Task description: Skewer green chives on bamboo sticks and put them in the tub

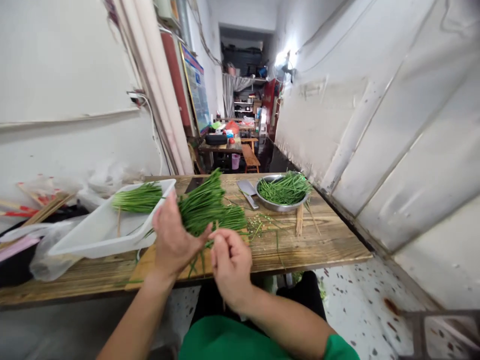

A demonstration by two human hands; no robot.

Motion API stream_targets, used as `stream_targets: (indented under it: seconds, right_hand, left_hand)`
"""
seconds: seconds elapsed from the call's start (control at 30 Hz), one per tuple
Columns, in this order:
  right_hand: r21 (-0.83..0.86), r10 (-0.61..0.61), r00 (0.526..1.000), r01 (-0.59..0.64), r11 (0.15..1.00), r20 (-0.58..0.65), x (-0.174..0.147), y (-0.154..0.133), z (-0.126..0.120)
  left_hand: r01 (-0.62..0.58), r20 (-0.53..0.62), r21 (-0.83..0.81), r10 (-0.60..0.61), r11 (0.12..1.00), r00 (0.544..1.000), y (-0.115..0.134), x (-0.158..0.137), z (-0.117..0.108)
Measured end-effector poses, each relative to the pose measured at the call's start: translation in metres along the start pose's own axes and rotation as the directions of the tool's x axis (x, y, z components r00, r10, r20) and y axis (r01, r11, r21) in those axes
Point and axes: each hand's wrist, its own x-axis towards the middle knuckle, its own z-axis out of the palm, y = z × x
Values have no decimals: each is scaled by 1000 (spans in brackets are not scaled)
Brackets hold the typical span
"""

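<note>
My left hand (174, 237) is raised with its fingers up and thumb stretched out, in front of a pile of green garlic chives (202, 202); its fingertips are slightly blurred. My right hand (230, 265) is closed in a pinch around a thin bamboo skewer (217, 224), most of which the fingers hide. The skewer's tip points at the cut chives on the wooden cutting board (144, 267). Left of the hands, a white plastic tray (93, 245) holds a bundle of chives (140, 197) with a skewer through it.
A cleaver (247, 192) lies beside a steel bowl (283, 206) of chives. Several loose skewers (299, 220) rest by the bowl, and chive scraps (257, 225) are scattered on the wooden table (330, 240). Plastic bags (56, 255) and bundled sticks (48, 207) crowd the left end.
</note>
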Motion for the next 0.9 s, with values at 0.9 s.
stream_targets:
  seconds: [0.9]
  right_hand:
    - [-327, 112, 965, -188, 926, -237, -38, 97, -108]
  left_hand:
    - [-300, 526, -222, 373, 928, 765, 22, -48, 96]
